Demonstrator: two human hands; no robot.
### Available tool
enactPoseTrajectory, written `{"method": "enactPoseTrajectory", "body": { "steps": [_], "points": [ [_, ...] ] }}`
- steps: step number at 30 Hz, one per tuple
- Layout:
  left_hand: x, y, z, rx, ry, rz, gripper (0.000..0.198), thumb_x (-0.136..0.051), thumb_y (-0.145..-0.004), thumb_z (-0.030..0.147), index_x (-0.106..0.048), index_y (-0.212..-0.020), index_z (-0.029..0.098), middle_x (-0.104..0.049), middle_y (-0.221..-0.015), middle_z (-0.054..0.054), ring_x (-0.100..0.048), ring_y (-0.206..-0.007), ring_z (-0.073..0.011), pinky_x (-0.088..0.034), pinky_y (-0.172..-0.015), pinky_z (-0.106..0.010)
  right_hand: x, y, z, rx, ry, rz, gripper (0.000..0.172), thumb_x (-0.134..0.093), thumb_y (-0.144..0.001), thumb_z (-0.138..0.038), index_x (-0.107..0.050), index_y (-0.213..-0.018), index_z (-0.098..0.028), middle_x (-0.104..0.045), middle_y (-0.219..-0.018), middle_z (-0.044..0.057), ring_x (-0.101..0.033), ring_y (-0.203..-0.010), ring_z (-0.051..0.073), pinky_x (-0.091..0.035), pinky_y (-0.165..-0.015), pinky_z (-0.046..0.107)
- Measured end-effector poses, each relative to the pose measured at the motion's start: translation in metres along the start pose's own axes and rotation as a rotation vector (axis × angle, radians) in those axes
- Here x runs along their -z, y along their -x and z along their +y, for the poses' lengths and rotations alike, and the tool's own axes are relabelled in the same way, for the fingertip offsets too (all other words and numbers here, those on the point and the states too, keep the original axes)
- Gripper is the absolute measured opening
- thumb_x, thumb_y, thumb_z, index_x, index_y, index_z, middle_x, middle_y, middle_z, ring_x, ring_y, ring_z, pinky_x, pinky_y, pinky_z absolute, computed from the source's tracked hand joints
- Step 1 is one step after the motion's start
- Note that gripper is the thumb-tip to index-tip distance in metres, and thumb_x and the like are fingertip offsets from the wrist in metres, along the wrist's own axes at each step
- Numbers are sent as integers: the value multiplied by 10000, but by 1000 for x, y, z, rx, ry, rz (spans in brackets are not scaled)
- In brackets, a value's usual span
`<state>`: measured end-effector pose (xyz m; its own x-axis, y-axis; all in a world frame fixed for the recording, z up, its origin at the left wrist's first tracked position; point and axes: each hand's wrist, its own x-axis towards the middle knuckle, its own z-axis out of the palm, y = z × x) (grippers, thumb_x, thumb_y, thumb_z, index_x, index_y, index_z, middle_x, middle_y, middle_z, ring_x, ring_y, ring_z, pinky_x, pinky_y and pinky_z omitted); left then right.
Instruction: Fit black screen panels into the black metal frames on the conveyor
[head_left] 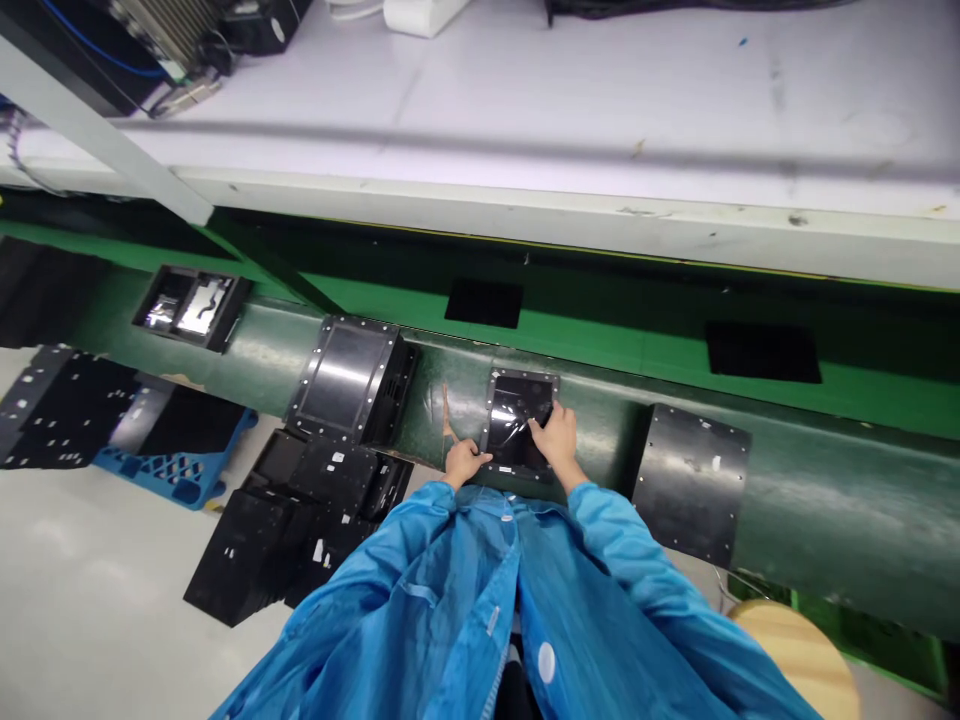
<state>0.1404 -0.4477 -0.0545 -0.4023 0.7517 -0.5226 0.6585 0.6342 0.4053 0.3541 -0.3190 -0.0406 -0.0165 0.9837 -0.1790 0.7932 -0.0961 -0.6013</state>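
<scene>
Blue sleeves (622,560) reach out: left hand (463,462) curled at the black panel (514,405) corner, grip unclear; right hand (559,438) fingers spread on it.

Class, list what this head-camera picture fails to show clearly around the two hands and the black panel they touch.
- Head view: near edge of the small black square film-covered panel, hidden by the left hand and right hand.
- Head view: whether the fingers pinch or only press, too small.
- Head view: round wooden stool, cut off by the bottom edge.
</scene>
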Motion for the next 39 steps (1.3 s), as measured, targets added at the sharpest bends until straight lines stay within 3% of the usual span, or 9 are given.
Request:
{"method": "enactPoseTrajectory", "body": {
  "steps": [3, 7, 12, 23, 28, 31, 35, 37, 39],
  "points": [
    [5, 1, 3, -27, -59, -37, 320, -829, -848, 525, -716, -920, 235, -787, -1015, -84, -731, -1027, -258, -480, -835, -306, 7, 23, 28, -90, 89, -124, 599, -736, -893, -484, -570, -1379, -176, -663, -1319, 215, -641, -1269, 363, -484, -1060, 455],
    [17, -2, 9, -56, -146, -129, 326, -819, -841, 541, -704, -910, 244, -788, -1008, -92, -739, -1024, -277, -497, -839, -318, 2, 50, 57, -211, 143, -329, 585, -831, -810, -515, -593, -1254, -220, -737, -1133, 141, -721, -1106, 336, -517, -930, 416],
    [28, -10, 13, -78, -274, -244, 315, -792, -854, 544, -692, -876, 246, -790, -1022, -102, -741, -1041, -289, -498, -829, -331, -6, 72, 63, -229, 70, -310, 448, -864, -793, -416, -617, -1125, -244, -776, -1033, 91, -741, -1037, 310, -513, -852, 370],
    [20, -14, 7, -72, -217, -211, 287, -785, -858, 519, -697, -850, 246, -785, -959, -79, -734, -957, -262, -482, -792, -318, -12, 82, 52, -320, 59, -252, 268, -832, -849, -418, -667, -957, -237, -793, -1047, 121, -748, -1013, 310, -482, -801, 352],
    [34, -10, -8, -117, -312, -303, 268, -824, -834, 467, -697, -809, 232, -777, -953, -78, -736, -959, -256, -481, -783, -304, -8, 91, 62, -241, 64, -397, 277, -890, -779, -385, -658, -833, -244, -780, -915, 84, -745, -935, 299, -457, -754, 331],
    [51, -22, -5, -145, -342, -284, 267, -834, -831, 485, -735, -860, 238, -773, -942, -88, -736, -971, -275, -488, -803, -319, -1, 68, 60, -180, 23, -349, 270, -860, -810, -444, -712, -940, -259, -779, -980, 73, -738, -967, 285, -483, -799, 329],
    [75, -73, 41, -293, -183, 22, 413, -728, -949, 462, -682, -1292, 237, -762, -1138, -121, -709, -1079, -269, -491, -901, -335, 11, -8, 33, -58, -115, -68, 581, -765, -897, -481, -626, -1405, -237, -708, -1294, 127, -688, -1132, 281, -500, -952, 354],
    [82, -105, 70, -387, -113, 68, 489, -761, -933, 408, -639, -1368, 221, -733, -1232, -135, -690, -1113, -255, -483, -937, -324, 14, -47, 18, 6, -127, -71, 601, -778, -890, -448, -620, -1423, -220, -680, -1322, 146, -675, -1132, 283, -489, -973, 365],
    [86, -131, 93, -432, -89, 47, 464, -828, -875, 361, -679, -1288, 211, -735, -1202, -120, -683, -1081, -245, -475, -940, -316, 16, -75, 9, 26, -88, -117, 515, -806, -869, -422, -675, -1323, -217, -702, -1235, 133, -675, -1078, 277, -477, -952, 358]
  ]
}}
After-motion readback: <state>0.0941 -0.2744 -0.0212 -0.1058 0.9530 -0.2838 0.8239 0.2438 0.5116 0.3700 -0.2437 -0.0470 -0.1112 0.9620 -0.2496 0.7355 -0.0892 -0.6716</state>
